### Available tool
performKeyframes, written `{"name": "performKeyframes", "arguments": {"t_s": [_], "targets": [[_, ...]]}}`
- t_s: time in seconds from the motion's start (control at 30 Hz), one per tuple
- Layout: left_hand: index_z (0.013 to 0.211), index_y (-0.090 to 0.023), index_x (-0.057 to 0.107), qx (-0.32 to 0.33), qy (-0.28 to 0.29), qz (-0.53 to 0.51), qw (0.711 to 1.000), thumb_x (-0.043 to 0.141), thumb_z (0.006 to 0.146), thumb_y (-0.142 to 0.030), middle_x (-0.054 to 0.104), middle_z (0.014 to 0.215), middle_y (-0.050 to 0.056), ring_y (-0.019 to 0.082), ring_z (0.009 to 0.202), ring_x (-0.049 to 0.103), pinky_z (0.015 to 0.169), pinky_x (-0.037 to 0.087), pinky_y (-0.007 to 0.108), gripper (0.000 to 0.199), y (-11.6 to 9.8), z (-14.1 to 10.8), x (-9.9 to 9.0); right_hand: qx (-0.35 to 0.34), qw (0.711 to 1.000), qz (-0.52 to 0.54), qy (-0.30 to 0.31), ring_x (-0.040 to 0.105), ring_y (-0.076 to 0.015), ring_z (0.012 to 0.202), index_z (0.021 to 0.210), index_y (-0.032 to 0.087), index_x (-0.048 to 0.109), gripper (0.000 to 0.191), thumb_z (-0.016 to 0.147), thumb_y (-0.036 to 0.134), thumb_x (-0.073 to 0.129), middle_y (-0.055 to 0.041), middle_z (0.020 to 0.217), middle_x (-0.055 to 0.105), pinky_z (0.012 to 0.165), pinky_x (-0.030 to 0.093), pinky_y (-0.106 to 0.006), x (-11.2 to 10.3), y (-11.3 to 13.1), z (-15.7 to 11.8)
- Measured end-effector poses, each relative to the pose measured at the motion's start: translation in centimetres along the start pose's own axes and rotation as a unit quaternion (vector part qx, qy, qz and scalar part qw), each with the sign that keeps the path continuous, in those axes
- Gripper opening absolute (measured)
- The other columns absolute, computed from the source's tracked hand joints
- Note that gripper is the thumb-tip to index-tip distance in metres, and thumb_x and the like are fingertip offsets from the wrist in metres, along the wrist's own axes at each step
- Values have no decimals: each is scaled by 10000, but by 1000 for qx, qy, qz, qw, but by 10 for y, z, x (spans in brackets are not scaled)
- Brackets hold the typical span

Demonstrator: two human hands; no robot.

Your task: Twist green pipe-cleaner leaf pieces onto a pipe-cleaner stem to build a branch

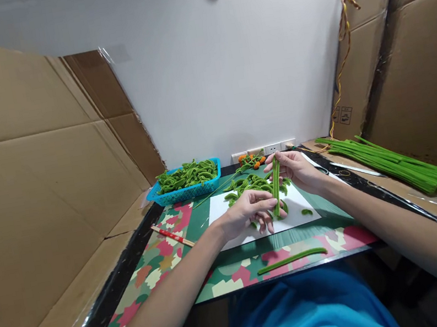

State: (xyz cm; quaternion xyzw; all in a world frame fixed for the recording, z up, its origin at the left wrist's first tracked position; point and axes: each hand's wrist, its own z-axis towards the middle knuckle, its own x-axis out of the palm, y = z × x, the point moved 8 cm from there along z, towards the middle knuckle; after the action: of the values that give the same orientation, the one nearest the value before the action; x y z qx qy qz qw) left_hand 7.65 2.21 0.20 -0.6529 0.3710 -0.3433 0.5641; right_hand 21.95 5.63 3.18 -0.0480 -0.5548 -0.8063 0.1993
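Between my two hands are green pipe cleaners (277, 184), folded or laid side by side, standing nearly upright. My right hand (291, 167) pinches their top end, and my left hand (254, 210) has thumb and fingers closed near the lower end. Beneath and behind them, curled green pipe cleaner pieces (247, 182) are heaped on a white sheet (230, 234). One small curled piece (306, 212) lies apart at the sheet's right. Closer to my body, a single long pipe cleaner (292, 260) rests across the table's patterned front edge.
A blue basket (181, 193) full of curled green pieces stands back left. Orange and green pieces (251, 161) lie by the wall sockets (272, 149). Long green pipe cleaners (394, 162) and scissors (322, 170) are at right. Red-wrapped chopsticks (172, 235) lie left. Cardboard walls (36, 177) flank the table.
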Motion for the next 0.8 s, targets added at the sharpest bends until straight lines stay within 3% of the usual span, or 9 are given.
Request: {"name": "performKeyframes", "arguments": {"t_s": [0.37,0.8], "targets": [[979,-92,774,4,-42,13,999,858,793,-527,784,1128,203,162,623,755,442,506,194,481,2,1,-5,-7,1000,-5,5,683,-120,616,987,166,794,398,854,540,826,-87,906,814,519,532,-202,1,-5,0],[936,-101,775,-3,-34,46,998,871,767,-549,791,1075,180,149,641,738,469,501,189,488,2,0,-2,-3,1000,-16,15,712,-141,654,941,162,784,388,851,537,829,-95,879,806,533,529,-201,3,-5,0]]}}
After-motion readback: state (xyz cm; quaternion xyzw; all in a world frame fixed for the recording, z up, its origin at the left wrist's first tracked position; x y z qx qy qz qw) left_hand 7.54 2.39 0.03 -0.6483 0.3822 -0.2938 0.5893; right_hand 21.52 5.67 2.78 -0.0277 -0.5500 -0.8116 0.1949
